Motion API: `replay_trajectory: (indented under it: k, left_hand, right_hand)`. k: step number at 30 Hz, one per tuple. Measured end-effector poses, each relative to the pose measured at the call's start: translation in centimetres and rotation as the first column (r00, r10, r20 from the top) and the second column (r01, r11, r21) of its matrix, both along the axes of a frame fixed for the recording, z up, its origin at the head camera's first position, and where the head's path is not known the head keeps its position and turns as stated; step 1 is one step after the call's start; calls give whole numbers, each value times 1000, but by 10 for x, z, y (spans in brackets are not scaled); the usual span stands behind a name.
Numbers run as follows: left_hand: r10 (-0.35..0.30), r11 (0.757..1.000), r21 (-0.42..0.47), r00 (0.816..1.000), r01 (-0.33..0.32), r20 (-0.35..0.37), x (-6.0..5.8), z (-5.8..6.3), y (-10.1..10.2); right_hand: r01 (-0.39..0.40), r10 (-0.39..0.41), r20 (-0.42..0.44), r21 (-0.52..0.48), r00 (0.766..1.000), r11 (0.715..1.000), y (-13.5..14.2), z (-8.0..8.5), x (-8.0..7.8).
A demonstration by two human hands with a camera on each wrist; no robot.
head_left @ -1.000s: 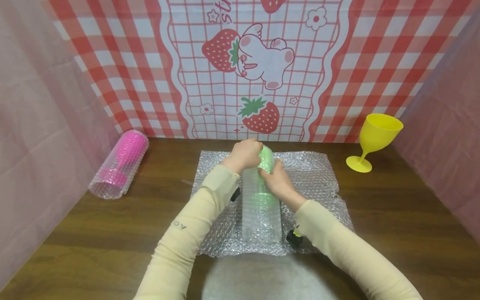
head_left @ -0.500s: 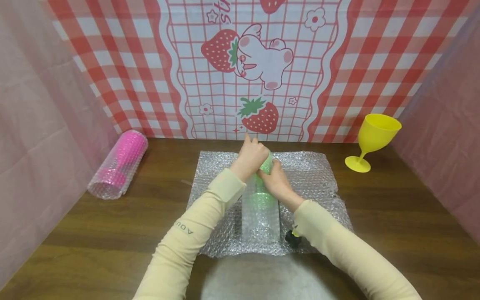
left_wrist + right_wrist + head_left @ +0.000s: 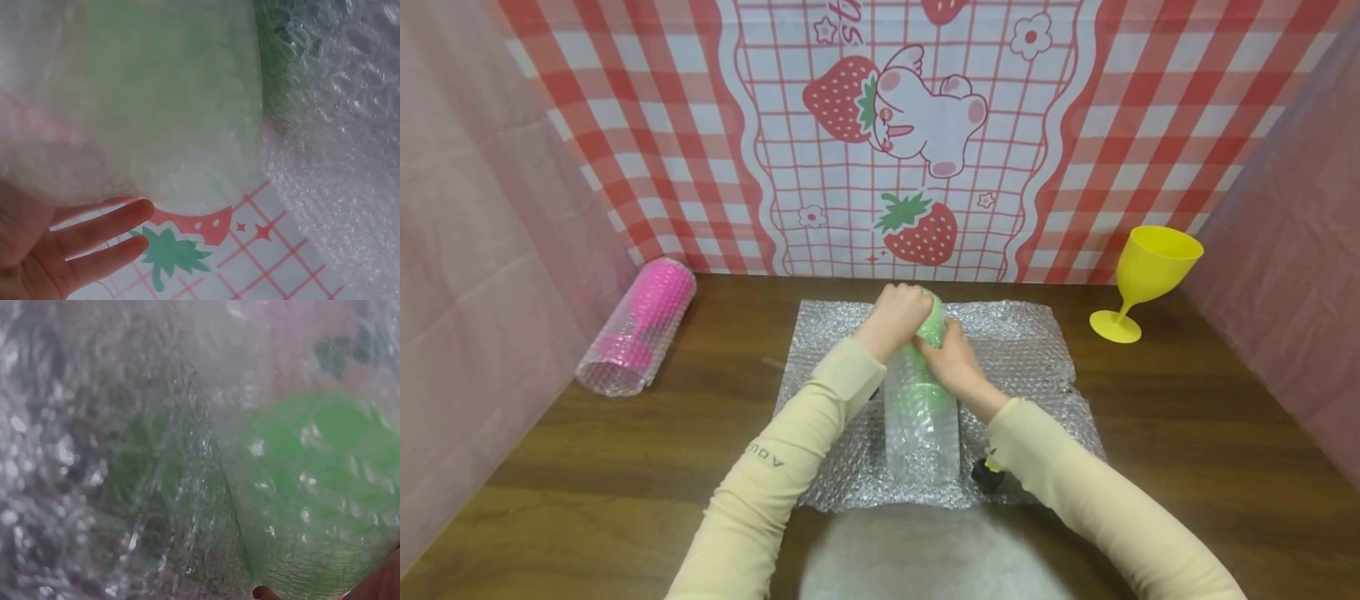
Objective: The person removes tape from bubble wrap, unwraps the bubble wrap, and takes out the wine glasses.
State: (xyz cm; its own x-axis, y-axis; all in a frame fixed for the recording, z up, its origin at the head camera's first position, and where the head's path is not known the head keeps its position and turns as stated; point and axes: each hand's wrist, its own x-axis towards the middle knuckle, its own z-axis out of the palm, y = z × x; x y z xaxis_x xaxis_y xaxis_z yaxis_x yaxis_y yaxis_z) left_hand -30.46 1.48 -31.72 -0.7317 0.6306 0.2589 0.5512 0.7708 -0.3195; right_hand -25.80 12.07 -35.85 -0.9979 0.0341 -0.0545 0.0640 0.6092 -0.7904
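Note:
A green goblet [image 3: 934, 329] lies inside a sleeve of bubble wrap [image 3: 922, 450], its far end showing between the hands. The left hand [image 3: 897, 317] is at the far end with fingers bent over the wrap's edge; in the left wrist view two of its fingers [image 3: 103, 237] stick out beneath the wrap and the thumb is hidden. On the goblet's right side, the right hand [image 3: 957, 362] grips the wrapped bowl, thumb on top. Green shows blurred through the plastic in the right wrist view. Under it all, a flat bubble wrap sheet [image 3: 1022, 358] covers the tabletop.
At the left lies a pink goblet [image 3: 655, 296] rolled in bubble wrap. A bare yellow goblet [image 3: 1152, 271] stands at the right rear. A strawberry-print cloth [image 3: 917, 125] hangs behind the wooden table [image 3: 700, 467], and pink cloth walls flank it.
The left hand shifted right over the goblet's far end; its raised finger of half a second ago is now bent down. The right hand stays in about the same place.

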Motion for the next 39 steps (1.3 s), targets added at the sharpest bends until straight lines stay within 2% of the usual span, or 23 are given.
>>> replay_trajectory:
  k: [9, 17, 22, 28, 35, 39]
  left_hand:
    - [-5, 998, 67, 1000, 4, 13, 1, -2, -2]
    - [-31, 991, 126, 997, 40, -70, 1, -8, -4]
    - [-10, 987, 160, 997, 23, -83, -1, -10, -5]
    - [-13, 965, 263, 1000, 17, -18, -5, -10, -11]
    - [-1, 965, 261, 999, -13, 54, 2, -11, -13]
    - [27, 963, 265, 998, -42, 60, 4, -12, -12]
  right_hand:
    - [-2, 2, -6, 6, 1000, 1000, -1, -1, -1]
    - [-12, 12, -21, -6, 1000, 1000, -2, -2, -3]
    - [-13, 14, -13, 8, 1000, 1000, -2, -2, -2]
    - [-9, 10, -27, 27, 1000, 1000, -2, -2, -3]
    - [-14, 14, -17, 5, 1000, 1000, -3, -3, -2]
    - [-20, 20, 4, 1, 1000, 1000, -3, -3, -1]
